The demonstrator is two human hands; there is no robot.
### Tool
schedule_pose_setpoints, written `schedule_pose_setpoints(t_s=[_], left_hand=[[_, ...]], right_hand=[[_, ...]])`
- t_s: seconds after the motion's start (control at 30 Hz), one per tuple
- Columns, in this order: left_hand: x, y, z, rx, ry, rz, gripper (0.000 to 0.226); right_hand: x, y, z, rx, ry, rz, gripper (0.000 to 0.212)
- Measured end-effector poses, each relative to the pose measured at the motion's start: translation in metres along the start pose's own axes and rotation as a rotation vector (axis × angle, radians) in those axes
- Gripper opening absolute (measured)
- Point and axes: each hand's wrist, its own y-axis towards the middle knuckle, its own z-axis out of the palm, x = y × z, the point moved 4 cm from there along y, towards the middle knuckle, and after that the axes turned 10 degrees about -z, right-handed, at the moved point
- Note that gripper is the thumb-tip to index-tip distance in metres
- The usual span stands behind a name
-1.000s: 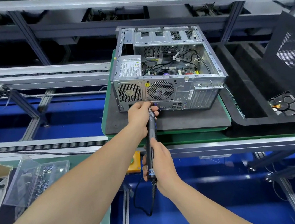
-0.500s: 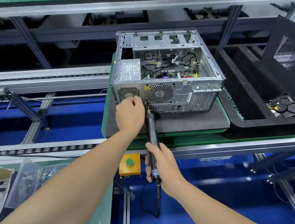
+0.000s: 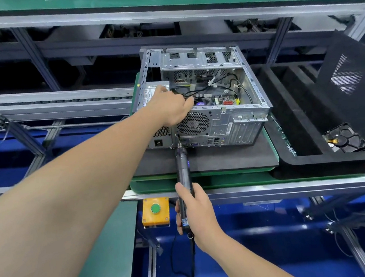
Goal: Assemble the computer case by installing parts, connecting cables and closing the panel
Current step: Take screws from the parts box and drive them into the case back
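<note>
The open computer case lies on a dark foam pad with its rear panel facing me. My left hand reaches over the rear top edge and grips the power supply, fingers curled down along its inner side. My right hand grips a black electric screwdriver. The screwdriver's tip touches the rear panel just below the left hand, between the power supply grille and the fan grille. Black cables and the motherboard show inside the case.
A black foam tray to the right holds a loose fan, and a black side panel leans behind it. A yellow box with a green button is mounted on the conveyor rail below the case. Conveyor rails run across the left.
My left hand has moved up from the screwdriver tip at the rear panel onto the top of the power supply. The screwdriver stays at the same spot, held by my right hand.
</note>
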Motion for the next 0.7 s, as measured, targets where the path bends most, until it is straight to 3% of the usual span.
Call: schedule_pose_setpoints(t_s=[0.37, 0.57, 0.7], left_hand=[[0.003, -0.001, 0.004, -0.08, -0.135, -0.012, 0.043], [0.003, 0.0, 0.004, -0.072, -0.157, -0.012, 0.047], [0.004, 0.001, 0.005, -0.059, -0.142, -0.017, 0.05]], right_hand=[[0.003, 0.001, -0.004, -0.02, -0.06, -0.031, 0.023], [0.001, 0.001, 0.003, -0.031, -0.069, -0.033, 0.035], [0.002, 0.003, 0.0, -0.042, -0.1, -0.037, 0.031]])
